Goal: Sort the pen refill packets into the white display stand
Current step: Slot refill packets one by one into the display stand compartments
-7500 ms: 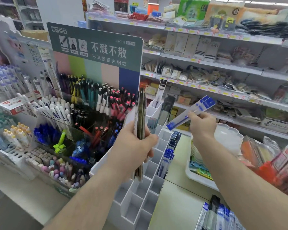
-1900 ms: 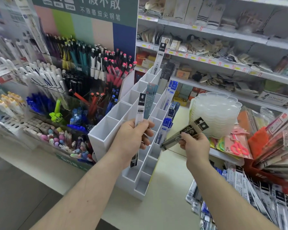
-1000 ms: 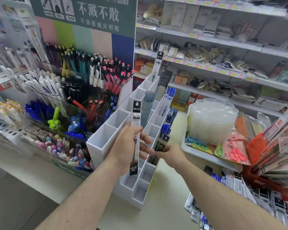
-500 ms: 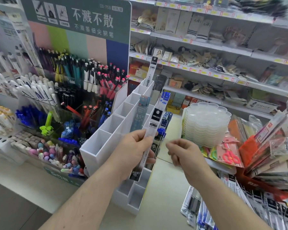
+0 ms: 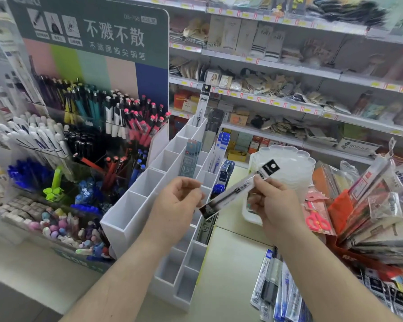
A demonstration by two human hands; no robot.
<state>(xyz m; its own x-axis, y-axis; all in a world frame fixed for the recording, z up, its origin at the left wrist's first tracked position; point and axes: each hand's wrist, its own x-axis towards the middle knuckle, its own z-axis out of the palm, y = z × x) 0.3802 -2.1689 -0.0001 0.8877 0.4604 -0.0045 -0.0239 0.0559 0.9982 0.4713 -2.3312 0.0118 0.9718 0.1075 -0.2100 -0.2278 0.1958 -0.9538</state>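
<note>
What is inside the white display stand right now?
The white display stand holds teal packets, blue packets and black-headed packets in its rear slots. Front slots look empty; the left hand covers some middle ones.

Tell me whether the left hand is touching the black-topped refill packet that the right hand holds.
Cannot tell. In the head view the left hand has its fingertips right at the lower end of the black-topped refill packet, but blur hides contact or gap.

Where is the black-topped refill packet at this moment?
In the head view, the black-topped refill packet sits centre-right, held slantwise by the right hand, above the right edge of the white display stand and in front of the stacked white trays.
</note>
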